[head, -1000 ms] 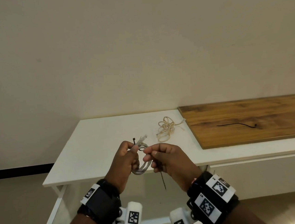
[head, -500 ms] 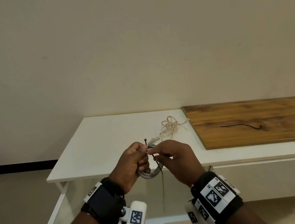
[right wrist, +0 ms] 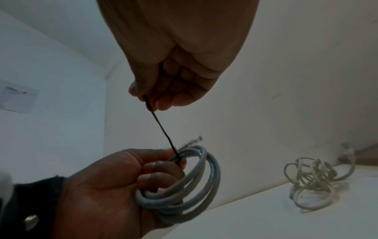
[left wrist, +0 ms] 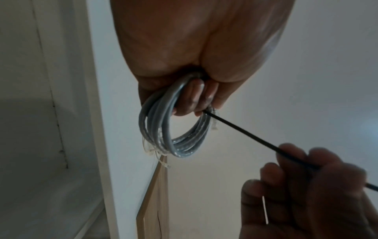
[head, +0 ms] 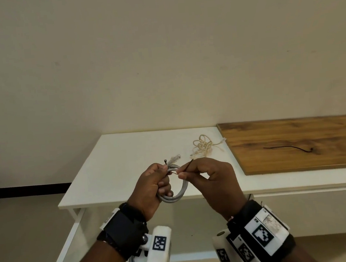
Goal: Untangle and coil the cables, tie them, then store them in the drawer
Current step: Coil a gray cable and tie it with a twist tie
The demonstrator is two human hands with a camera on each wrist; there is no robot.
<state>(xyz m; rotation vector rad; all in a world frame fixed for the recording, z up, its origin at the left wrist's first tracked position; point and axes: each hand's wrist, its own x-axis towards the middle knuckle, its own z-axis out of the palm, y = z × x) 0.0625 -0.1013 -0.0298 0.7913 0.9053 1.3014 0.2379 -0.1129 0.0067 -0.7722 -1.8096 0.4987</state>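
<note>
Left grip (head: pixel 154 186) was curled round the grey coil (head: pixel 178 194), fingers through its loops, holding it in the air just off the near edge of the table (head: pixel 112 167). Right grip (head: pixel 205 176), at 3 o'clock from the left, pinched the tail of a black tie (left wrist: pixel 245 131) between thumb and forefinger, the other fingers folded in. From the wrist views the tie ran taut from the right fingertips (right wrist: pixel 143 93) down to the top of the coil, where it went in beside the left thumb. Its small head (head: pixel 165 161) stood up at 12 o'clock from the left knuckles, next to the clear plug (head: pixel 175 158) of the cable. Whether the tail had been fed through the head could not be made out.

By my reading, the grey cable was untangled and coiled, and its tying was in hand but not finished. Beyond the hands, at 1 o'clock on the table, a cream cable (head: pixel 203 147) lay in a loose tangle, untouched. A second tie (head: pixel 288 148) lay on the wooden panel (head: pixel 314 131) at 2 o'clock, well apart from the cream cable. That cable had yet to be sorted, coiled and tied, and both were yet to go in the drawer, which no view plainly showed.
</note>
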